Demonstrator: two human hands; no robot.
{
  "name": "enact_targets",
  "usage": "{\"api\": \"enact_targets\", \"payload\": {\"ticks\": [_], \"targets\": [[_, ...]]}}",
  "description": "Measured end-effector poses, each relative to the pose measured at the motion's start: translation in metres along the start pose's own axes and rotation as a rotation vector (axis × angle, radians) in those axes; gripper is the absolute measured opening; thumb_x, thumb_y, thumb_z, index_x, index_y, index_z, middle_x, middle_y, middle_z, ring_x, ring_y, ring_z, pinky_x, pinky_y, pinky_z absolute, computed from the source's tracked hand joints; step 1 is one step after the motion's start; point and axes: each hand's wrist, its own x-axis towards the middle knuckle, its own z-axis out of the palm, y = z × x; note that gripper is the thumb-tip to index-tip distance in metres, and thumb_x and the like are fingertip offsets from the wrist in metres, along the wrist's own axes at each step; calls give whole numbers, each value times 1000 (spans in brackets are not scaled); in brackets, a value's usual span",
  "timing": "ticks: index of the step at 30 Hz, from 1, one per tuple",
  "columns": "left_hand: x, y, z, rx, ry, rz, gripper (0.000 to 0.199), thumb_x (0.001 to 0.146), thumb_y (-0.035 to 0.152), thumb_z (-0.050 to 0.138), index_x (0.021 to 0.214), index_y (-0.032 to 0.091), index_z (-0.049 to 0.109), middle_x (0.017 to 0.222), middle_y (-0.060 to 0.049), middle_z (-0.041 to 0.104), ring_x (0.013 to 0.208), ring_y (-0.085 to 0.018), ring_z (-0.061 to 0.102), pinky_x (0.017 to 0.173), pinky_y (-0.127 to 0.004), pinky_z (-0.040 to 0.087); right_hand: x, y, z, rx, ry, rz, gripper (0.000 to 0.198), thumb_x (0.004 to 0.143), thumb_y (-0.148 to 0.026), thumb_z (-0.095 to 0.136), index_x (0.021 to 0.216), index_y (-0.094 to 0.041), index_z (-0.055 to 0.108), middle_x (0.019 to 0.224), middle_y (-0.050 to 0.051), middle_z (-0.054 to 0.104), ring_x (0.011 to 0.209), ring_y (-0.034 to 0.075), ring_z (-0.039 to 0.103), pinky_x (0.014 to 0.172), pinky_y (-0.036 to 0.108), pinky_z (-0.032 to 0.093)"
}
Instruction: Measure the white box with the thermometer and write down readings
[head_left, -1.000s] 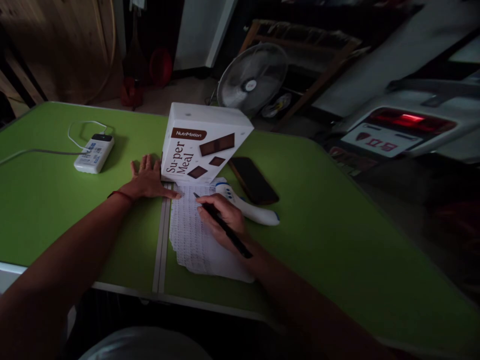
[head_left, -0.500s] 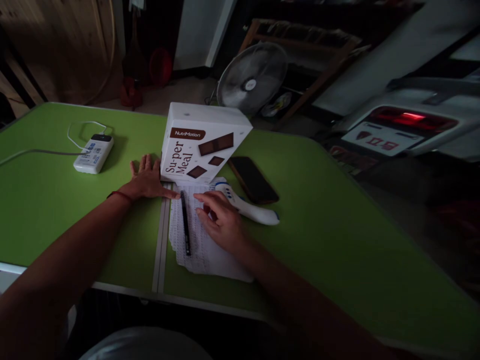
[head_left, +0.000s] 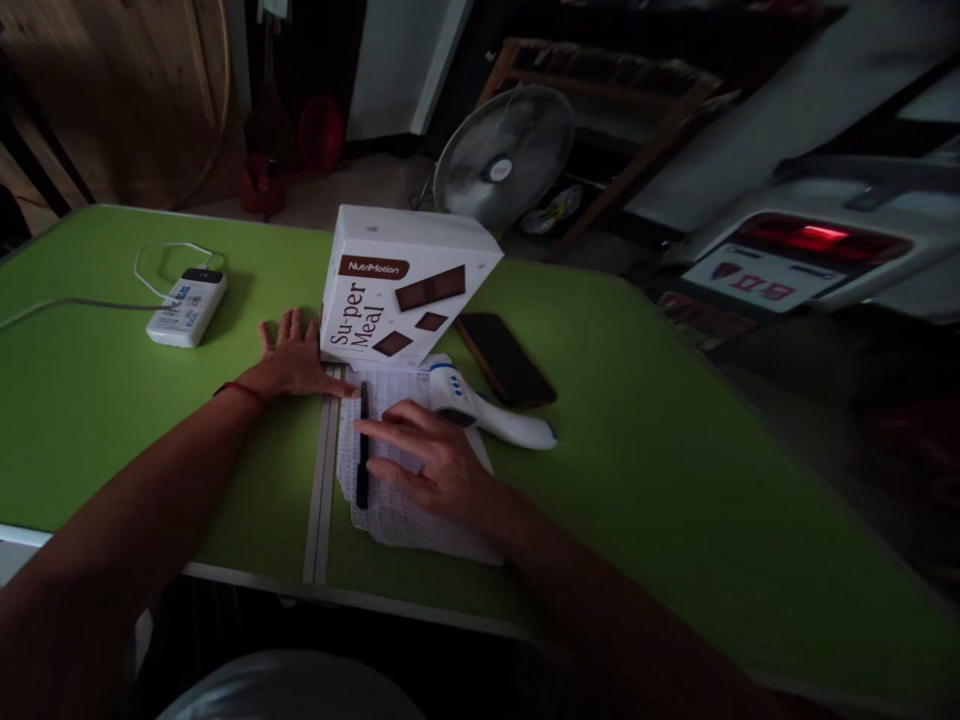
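Observation:
A black pen [head_left: 363, 470] lies lengthwise on written sheets of paper [head_left: 409, 520] in front of me. My right hand [head_left: 427, 460] is over the paper, fingers apart, the index fingertip at the pen's side; whether it presses on the pen I cannot tell. My left hand [head_left: 296, 362] rests flat and spread on the green table, its thumb reaching to the paper's edge near the pen's top. Just beyond stands a white NutriMotion box [head_left: 409, 290], close to my left fingers. Beside my right hand lies a white handheld thermometer [head_left: 502, 420], partly on the paper.
A black phone [head_left: 506, 358] lies right of the box on the green table [head_left: 675, 480]. At the left sits a white power bank [head_left: 187, 308] with cables. Behind the table stand a fan [head_left: 499, 170] and, at the right, a scooter with a red tail light [head_left: 817, 237].
My right hand has moved down and slightly left, its index finger reaching the pen. The pen has turned a little and now lies straighter. My left hand has stayed put.

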Motion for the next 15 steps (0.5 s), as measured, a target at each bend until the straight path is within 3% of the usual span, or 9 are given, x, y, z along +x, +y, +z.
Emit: {"api": "enact_targets", "payload": {"ticks": [4,8,10,12,15], "targets": [[1,-2,1,-15,14,18,164,67,101,78,185,15,4,188,-27,-10,175,-52,-15,138,-76,-7,0,-7,1,-78,-102,-39,33,107,-49,73,126,-26,84,110,9,73,97,24,70,91,44,62],[1,-2,0,-37,20,18,166,65,96,85,184,12,5,187,-30,-9,175,-52,-12,138,-77,-7,1,0,-2,-135,64,24,20,106,-41,70,104,-26,83,104,8,71,92,25,69,87,46,62],[0,0,-1,-63,27,9,168,64,94,87,183,9,4,188,-30,-8,177,-50,-11,139,-74,-6,1,11,-13,-180,169,74,17,102,-33,66,108,-28,82,107,9,71,97,28,70,90,48,62],[0,1,-1,-109,63,4,168,65,91,89,182,6,4,189,-29,-3,177,-50,-6,140,-73,-5,-3,26,-27,-285,229,161,27,94,-23,66,116,-28,79,115,11,71,107,32,71,95,52,62],[2,0,0,-203,177,27,158,69,79,93,181,5,10,189,-30,13,177,-52,7,142,-73,-2,-15,50,-49,-470,127,395,47,80,-16,70,127,-24,75,128,17,71,117,39,68,100,58,59]]}}
